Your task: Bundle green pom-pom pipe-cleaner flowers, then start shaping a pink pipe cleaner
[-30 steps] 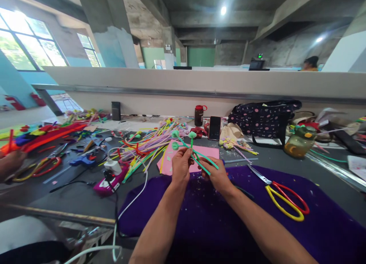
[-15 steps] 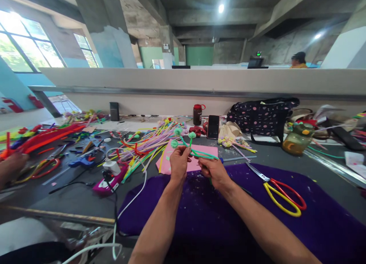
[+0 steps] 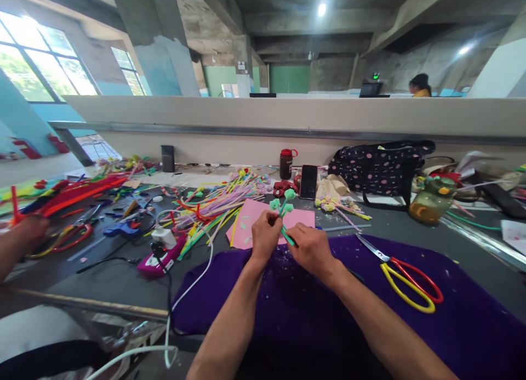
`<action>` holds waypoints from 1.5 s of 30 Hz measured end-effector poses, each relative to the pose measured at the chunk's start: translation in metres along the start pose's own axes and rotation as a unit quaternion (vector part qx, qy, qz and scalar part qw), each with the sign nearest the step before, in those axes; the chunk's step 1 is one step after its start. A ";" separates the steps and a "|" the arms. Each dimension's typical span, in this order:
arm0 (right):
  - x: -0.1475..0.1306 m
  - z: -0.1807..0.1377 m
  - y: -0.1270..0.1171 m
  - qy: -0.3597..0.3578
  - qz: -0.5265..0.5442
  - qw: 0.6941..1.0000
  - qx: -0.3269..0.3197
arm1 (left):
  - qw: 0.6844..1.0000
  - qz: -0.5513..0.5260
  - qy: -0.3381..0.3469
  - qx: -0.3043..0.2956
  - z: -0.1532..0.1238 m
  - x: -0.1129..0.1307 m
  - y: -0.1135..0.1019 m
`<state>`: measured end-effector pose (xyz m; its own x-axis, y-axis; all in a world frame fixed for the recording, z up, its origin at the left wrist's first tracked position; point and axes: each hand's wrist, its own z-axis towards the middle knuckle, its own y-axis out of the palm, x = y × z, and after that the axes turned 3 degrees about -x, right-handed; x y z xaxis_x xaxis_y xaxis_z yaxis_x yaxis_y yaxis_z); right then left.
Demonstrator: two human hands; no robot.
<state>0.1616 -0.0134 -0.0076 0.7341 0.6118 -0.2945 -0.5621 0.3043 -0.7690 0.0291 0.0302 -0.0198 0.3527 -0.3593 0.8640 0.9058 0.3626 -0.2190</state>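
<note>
A green pipe-cleaner flower sprig (image 3: 283, 206) with three fluffy mint-green heads is held up between my hands. My left hand (image 3: 265, 234) is closed, its thumb and fingertips pinching the stems just below the heads. My right hand (image 3: 313, 249) is closed around the lower stems, with a short green length showing by its fingertips. The stem ends are hidden in my right palm. Behind the hands lies a pink sheet (image 3: 246, 215) with small green scraps on it. Beneath my forearms a dark purple cloth (image 3: 230, 278) covers the table.
Scissors (image 3: 405, 278) with red and yellow handles lie at right. A pile of colored pipe cleaners (image 3: 242, 191), a phone (image 3: 308, 181) and a red-lidded bottle (image 3: 286, 164) stand behind. A magenta power strip (image 3: 160, 259) sits left. Another person's hand (image 3: 28, 232) is at far left.
The three heads have come closer together and shifted right. The green stems that pointed sideways toward my right hand now slope down into it. My right hand has turned and moved closer to the left.
</note>
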 end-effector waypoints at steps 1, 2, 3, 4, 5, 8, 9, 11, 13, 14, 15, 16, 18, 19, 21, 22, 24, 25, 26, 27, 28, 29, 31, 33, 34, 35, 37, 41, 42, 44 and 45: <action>0.003 0.001 -0.004 -0.005 -0.004 1.000 0.008 | 0.999 -0.015 -0.011 -0.034 -0.001 0.001 0.001; 0.006 0.003 -0.008 -0.005 0.008 1.000 0.018 | 0.996 -0.043 -0.028 -0.074 -0.002 0.002 0.001; 0.010 0.005 -0.012 0.000 0.030 0.999 0.032 | 0.989 -0.079 -0.048 -0.116 -0.003 0.004 0.001; 0.014 0.007 -0.016 0.011 0.055 0.997 0.051 | 0.979 -0.118 -0.065 -0.156 -0.004 0.006 0.001; 0.018 0.009 -0.020 0.025 0.078 0.994 0.069 | 0.966 -0.154 -0.077 -0.191 -0.004 0.008 0.001; 0.031 0.014 -0.029 0.063 0.119 0.986 0.103 | 0.933 -0.219 -0.097 -0.269 -0.006 0.014 -0.001; 0.035 0.015 -0.030 0.072 0.125 0.984 0.101 | 0.925 -0.224 -0.104 -0.288 -0.007 0.016 -0.002; 0.040 0.016 -0.032 0.093 0.135 0.983 0.083 | 0.915 -0.224 -0.114 -0.315 -0.007 0.018 -0.004; 0.044 0.015 -0.033 0.114 0.156 0.979 0.061 | 0.909 -0.218 -0.115 -0.336 -0.008 0.019 -0.006; 0.046 0.015 -0.034 0.122 0.171 0.976 0.049 | 0.905 -0.213 -0.114 -0.349 -0.008 0.019 -0.007; 0.047 0.015 -0.035 0.126 0.189 0.973 0.035 | 0.901 -0.206 -0.115 -0.364 -0.009 0.020 -0.008; 0.048 0.015 -0.037 0.127 0.207 0.970 0.021 | 0.896 -0.197 -0.117 -0.380 -0.009 0.020 -0.009; 0.049 0.014 -0.039 0.130 0.245 0.961 -0.001 | 0.886 -0.185 -0.124 -0.407 -0.010 0.022 -0.010; 0.050 0.014 -0.040 0.134 0.265 0.955 -0.009 | 0.881 -0.184 -0.127 -0.416 -0.011 0.023 -0.011; 0.050 0.014 -0.041 0.146 0.310 0.939 -0.023 | 0.875 -0.189 -0.131 -0.425 -0.012 0.023 -0.011; 0.050 0.014 -0.041 0.156 0.333 0.929 -0.035 | 0.874 -0.193 -0.133 -0.426 -0.012 0.024 -0.011; 0.052 0.014 -0.040 0.174 0.381 0.905 -0.073 | 0.870 -0.202 -0.139 -0.427 -0.013 0.023 -0.010; 0.054 0.015 -0.040 0.177 0.400 0.895 -0.093 | 0.867 -0.209 -0.147 -0.427 -0.014 0.023 -0.009; 0.056 0.016 -0.040 0.179 0.413 0.887 -0.103 | 0.865 -0.219 -0.158 -0.423 -0.014 0.022 -0.008; 0.059 0.017 -0.040 0.180 0.421 0.884 -0.097 | 0.863 -0.230 -0.170 -0.416 -0.014 0.021 -0.007; 0.062 0.019 -0.040 0.181 0.425 0.884 -0.070 | 0.862 -0.245 -0.182 -0.404 -0.013 0.020 -0.006; 0.065 0.021 -0.039 0.187 0.425 0.885 -0.018 | 0.862 -0.262 -0.192 -0.390 -0.013 0.019 -0.005; 0.070 0.024 -0.038 0.210 0.422 0.872 0.136 | 0.864 -0.298 -0.203 -0.351 -0.011 0.018 -0.004; 0.073 0.026 -0.035 0.244 0.423 0.831 0.266 | 0.866 -0.330 -0.212 -0.311 -0.008 0.018 -0.005; 0.073 0.027 -0.034 0.266 0.432 0.811 0.292 | 0.866 -0.343 -0.216 -0.292 -0.008 0.018 -0.005; 0.071 0.027 -0.032 0.288 0.450 0.797 0.283 | 0.868 -0.353 -0.218 -0.274 -0.007 0.018 -0.005; 0.064 0.025 -0.026 0.314 0.509 0.783 0.171 | 0.873 -0.362 -0.214 -0.249 -0.007 0.018 -0.006; 0.044 0.019 -0.014 0.282 0.597 0.744 -0.105 | 0.893 -0.330 -0.193 -0.239 -0.007 0.016 -0.006; 0.041 0.018 -0.011 0.277 0.604 0.736 -0.126 | 0.897 -0.320 -0.188 -0.240 -0.007 0.015 -0.006; 0.037 0.018 -0.005 0.277 0.613 0.726 -0.141 | 0.904 -0.305 -0.177 -0.244 -0.007 0.014 -0.006; 0.036 0.018 -0.003 0.280 0.616 0.722 -0.143 | 0.907 -0.298 -0.171 -0.245 -0.007 0.013 -0.005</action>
<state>0.1830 0.0211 -0.0060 -0.1731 -0.1253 -0.9769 -0.8770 -0.4317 0.2108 0.0306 0.0172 -0.0103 -0.2519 -0.0482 0.9666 0.9365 -0.2640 0.2309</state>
